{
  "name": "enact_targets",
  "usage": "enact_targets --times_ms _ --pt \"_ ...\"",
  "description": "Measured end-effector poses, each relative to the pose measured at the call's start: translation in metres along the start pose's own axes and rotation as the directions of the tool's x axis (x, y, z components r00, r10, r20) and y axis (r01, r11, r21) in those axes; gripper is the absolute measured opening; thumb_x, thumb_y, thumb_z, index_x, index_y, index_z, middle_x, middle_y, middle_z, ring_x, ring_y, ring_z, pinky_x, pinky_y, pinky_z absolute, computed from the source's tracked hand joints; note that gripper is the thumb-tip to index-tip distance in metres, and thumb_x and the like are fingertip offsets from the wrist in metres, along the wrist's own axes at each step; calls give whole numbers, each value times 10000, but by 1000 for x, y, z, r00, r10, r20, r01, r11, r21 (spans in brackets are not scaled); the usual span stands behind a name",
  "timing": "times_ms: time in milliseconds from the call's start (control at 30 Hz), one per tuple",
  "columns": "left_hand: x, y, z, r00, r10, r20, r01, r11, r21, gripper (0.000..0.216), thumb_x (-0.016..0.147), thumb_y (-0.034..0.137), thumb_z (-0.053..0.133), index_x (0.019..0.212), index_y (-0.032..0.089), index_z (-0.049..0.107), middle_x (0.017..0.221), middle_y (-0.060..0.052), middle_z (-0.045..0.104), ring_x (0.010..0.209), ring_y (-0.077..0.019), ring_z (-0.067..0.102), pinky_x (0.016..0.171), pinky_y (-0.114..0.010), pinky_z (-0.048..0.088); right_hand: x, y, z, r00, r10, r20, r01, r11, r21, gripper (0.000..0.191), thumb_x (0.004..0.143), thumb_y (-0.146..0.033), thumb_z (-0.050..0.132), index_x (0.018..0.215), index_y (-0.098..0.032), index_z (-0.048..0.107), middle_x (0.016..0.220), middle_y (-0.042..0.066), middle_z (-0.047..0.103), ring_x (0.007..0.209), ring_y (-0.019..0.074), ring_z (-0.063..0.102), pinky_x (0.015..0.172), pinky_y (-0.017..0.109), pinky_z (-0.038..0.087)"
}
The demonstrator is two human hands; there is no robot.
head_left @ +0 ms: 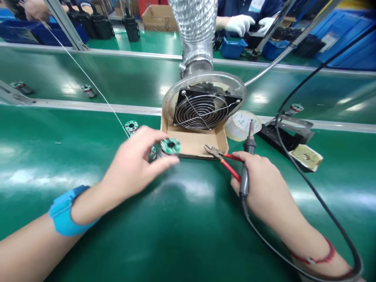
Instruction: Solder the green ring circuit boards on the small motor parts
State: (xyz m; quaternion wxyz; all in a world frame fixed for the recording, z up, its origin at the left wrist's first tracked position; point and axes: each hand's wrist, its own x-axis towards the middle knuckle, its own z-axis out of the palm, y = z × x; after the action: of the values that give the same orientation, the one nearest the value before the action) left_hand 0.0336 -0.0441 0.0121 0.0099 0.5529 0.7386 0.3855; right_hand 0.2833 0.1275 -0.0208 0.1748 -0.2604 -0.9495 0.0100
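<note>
Left hand (133, 164) pinches small cylinder with ring-shaped green circuit-board top (170, 150) beside brown cardboard tray (190, 141), side grip presumably leaving board face exposed. Right hand (264, 184) grasps red-handled metal cutters (217, 153) and grey soldering iron (244, 178) together, apparently so one hand carries both.

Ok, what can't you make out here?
All in the head view:
- Held part, lower side: covered by the left hand.
- Pliers, handle ends: behind the right hand and iron.
- Tape, print: too small and blurred.
- Gloved worker, head: cut off by the top edge.
</note>
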Motion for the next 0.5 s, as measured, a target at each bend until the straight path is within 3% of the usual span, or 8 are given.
enact_targets --times_ms 67,133,233,333,400,500 --pt "25 -25 -9 975 -100 -197 98 995 -17 239 840 316 763 1046 230 676 887 15 693 708 -144 610 617 -256 455 -1 4 3 1000 5 5 -5 1000 21 412 779 -177 578 1190 -204 566 912 95 675 813 302 643 689 412 513" --pt "56 -57 -11 929 -221 -297 214 975 -59 229 864 337 731 1034 198 668 934 -15 722 799 -172 664 701 -273 504 -8 7 6 999 -35 -8 36 997 66 387 818 -187 565 1204 -209 556 930 90 668 813 282 638 690 398 520" --pt "101 -104 -3 906 -354 -231 386 916 107 304 896 323 696 1139 153 631 1134 -76 731 1056 -215 675 921 -309 514 -23 8 12 990 -140 -33 142 986 86 336 902 -234 541 1236 -197 536 1058 123 678 913 286 655 753 412 540" --pt "132 -135 11 877 -436 -201 473 858 200 369 884 296 724 1205 136 636 1177 -125 728 1138 -268 665 988 -366 501 -27 11 22 970 -219 -104 227 971 75 328 956 -381 548 1224 -192 544 1225 170 670 1078 335 651 859 481 537" --pt "145 -146 18 863 -473 -177 504 827 247 355 910 313 706 1218 148 645 1180 -130 724 1139 -275 669 994 -406 511 -22 15 26 968 -185 -168 201 976 83 386 958 -493 546 1210 -201 562 1226 168 679 1093 351 661 875 501 539" --pt "155 -158 17 843 -520 -134 534 787 308 360 945 377 678 1227 156 648 1203 -111 700 1109 -260 673 986 -471 533 -14 30 30 978 3 -207 30 987 158 392 951 -561 538 1143 -230 625 974 90 725 838 291 717 727 428 567"
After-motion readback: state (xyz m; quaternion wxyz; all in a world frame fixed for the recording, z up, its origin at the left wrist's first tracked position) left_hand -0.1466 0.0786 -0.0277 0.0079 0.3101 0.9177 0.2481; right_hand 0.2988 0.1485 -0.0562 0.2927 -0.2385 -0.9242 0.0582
